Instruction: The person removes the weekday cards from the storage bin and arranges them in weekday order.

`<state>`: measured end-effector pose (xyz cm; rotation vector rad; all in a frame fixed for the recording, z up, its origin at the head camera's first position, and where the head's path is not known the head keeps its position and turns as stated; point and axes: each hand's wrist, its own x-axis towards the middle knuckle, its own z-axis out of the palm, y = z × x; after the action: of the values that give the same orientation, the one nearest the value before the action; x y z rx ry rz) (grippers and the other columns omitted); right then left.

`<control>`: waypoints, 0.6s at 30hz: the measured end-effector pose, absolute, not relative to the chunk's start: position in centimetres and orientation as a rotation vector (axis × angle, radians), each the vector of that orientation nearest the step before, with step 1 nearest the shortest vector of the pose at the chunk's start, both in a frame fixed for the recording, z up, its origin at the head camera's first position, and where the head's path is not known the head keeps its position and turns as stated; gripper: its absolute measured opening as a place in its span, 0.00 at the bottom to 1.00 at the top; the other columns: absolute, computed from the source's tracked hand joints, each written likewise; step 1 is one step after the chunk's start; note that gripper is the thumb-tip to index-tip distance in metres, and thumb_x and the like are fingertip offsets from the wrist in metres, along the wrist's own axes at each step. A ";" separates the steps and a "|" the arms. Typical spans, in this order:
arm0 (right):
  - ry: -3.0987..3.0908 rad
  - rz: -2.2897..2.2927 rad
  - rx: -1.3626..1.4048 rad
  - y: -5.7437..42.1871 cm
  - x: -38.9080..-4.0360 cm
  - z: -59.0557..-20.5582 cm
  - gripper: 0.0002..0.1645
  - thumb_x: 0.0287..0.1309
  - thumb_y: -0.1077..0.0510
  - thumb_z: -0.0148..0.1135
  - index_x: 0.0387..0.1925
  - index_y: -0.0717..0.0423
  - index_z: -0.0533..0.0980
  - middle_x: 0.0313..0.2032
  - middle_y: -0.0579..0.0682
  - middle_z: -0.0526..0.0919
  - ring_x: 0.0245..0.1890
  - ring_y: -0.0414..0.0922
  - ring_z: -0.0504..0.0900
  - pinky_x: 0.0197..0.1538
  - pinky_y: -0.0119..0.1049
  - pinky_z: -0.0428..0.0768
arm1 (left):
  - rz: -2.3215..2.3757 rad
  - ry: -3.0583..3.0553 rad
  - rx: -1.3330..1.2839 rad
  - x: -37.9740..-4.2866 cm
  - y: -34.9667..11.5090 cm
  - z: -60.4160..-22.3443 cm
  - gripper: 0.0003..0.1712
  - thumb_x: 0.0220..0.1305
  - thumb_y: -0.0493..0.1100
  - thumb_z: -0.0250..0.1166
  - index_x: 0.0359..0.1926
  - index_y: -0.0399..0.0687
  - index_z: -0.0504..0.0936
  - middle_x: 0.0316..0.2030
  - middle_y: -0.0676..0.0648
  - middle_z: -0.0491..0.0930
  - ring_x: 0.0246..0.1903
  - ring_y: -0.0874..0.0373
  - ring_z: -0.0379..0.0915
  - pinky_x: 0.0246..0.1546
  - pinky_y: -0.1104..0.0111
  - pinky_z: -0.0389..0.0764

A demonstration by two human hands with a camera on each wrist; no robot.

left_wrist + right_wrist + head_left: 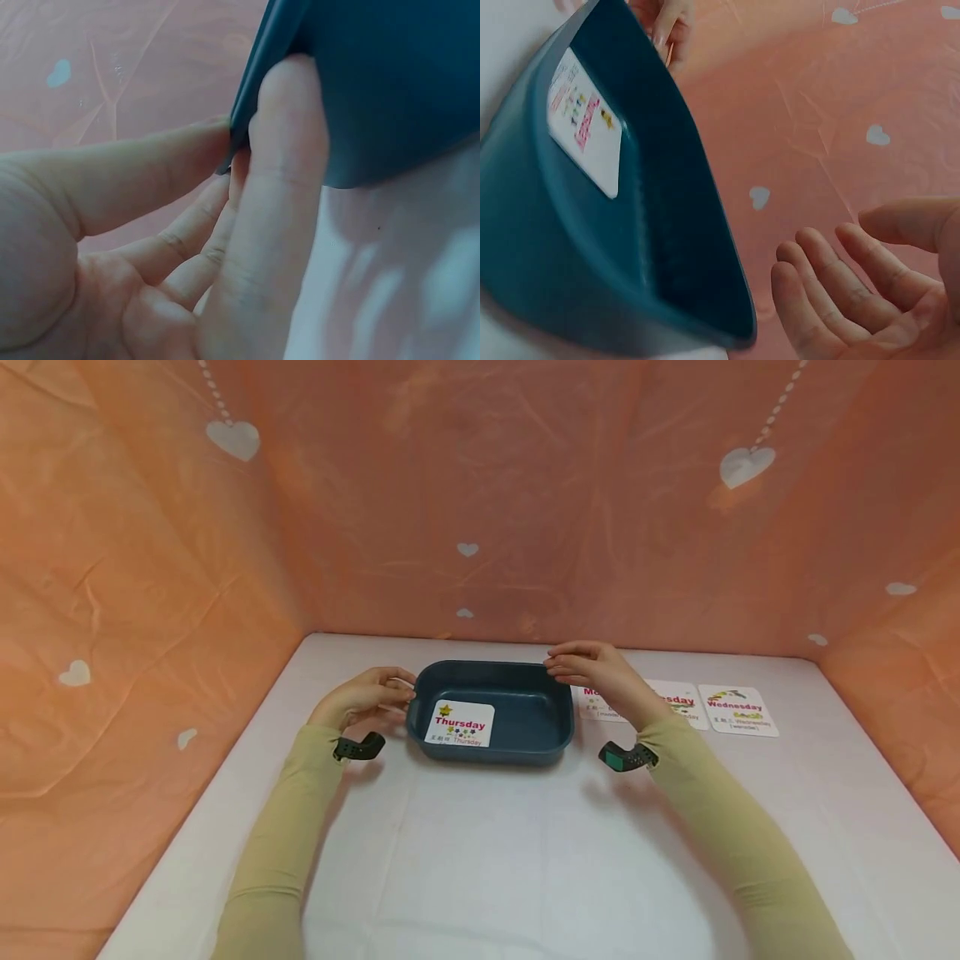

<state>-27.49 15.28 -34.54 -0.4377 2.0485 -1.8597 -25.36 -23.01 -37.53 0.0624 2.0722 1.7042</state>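
Note:
A dark teal plastic basin [517,753] stands on the white table, a white card printed "Thursday" [459,724] lying inside at its left. My left hand [367,695] is at the basin's left end; in the left wrist view its thumb [172,161] and a finger [289,142] pinch the rim between them. Beside the right end hovers my right hand [600,677], holding nothing. Its fingers [847,292] are loosely bent and apart from the basin wall in the right wrist view.
Right of the basin, a card starting "Mo" [600,708], one ending "sday" [686,706] and a "Wednesday" card [738,710] lie in a row. The right forearm partly covers the first two. Orange cloth [525,527] with white hearts stands behind and at both sides.

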 end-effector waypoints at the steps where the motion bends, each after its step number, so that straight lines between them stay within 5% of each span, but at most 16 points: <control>1: 2.040 -1.857 -0.440 15.0 -27.5 -34.5 0.21 0.69 0.58 0.53 0.58 0.68 0.69 0.56 0.68 0.73 0.57 0.61 0.72 0.57 0.41 0.74 | 1.703 2.071 0.056 -25.3 -23.0 -37.5 0.21 0.67 0.33 0.58 0.58 0.29 0.66 0.43 0.37 0.76 0.39 0.49 0.80 0.43 0.57 0.80; 18: 1.934 -1.775 -0.366 11.0 -28.5 -35.5 0.23 0.69 0.61 0.52 0.59 0.73 0.67 0.56 0.70 0.73 0.58 0.62 0.71 0.58 0.46 0.72 | 1.710 2.049 0.044 -25.2 -22.8 -37.7 0.20 0.68 0.33 0.57 0.58 0.31 0.66 0.42 0.38 0.76 0.38 0.51 0.79 0.40 0.58 0.81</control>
<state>-28.50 11.01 -35.47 -0.3655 1.9339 -1.7752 -25.20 -22.78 -37.69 0.0443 2.0493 1.7103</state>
